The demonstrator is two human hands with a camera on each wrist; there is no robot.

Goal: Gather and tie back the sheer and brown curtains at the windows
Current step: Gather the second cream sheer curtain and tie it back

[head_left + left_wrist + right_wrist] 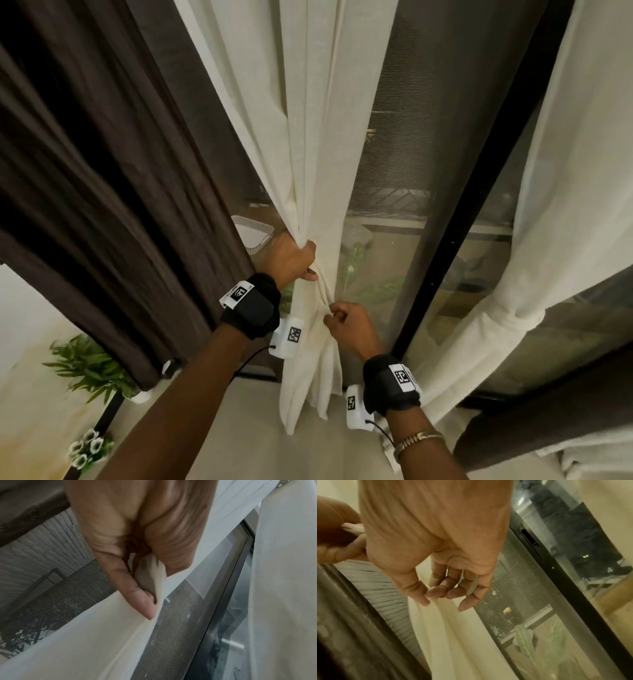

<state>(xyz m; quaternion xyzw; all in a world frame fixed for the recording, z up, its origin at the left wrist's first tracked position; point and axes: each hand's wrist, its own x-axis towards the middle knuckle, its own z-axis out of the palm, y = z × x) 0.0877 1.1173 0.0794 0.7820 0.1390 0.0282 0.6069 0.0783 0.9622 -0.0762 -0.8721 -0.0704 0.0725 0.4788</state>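
Note:
The cream sheer curtain (318,137) hangs in the middle, bunched into a narrow bundle at waist height. My left hand (294,260) grips that bundle, fingers wrapped round it; in the left wrist view my thumb and fingers (133,591) pinch a fold of the sheer fabric (85,642). Just below, my right hand (342,320) pinches a narrow twisted strip of the same fabric that runs up to the left hand; its fingertips (440,596) close on the cloth (453,635). The brown curtain (102,171) hangs loose at the left.
At the right a second sheer curtain (548,205) is cinched by a fabric band (520,318). A black door frame (455,240) and mesh screen (394,137) stand behind. A potted plant (92,370) and white flowers (87,448) sit low left.

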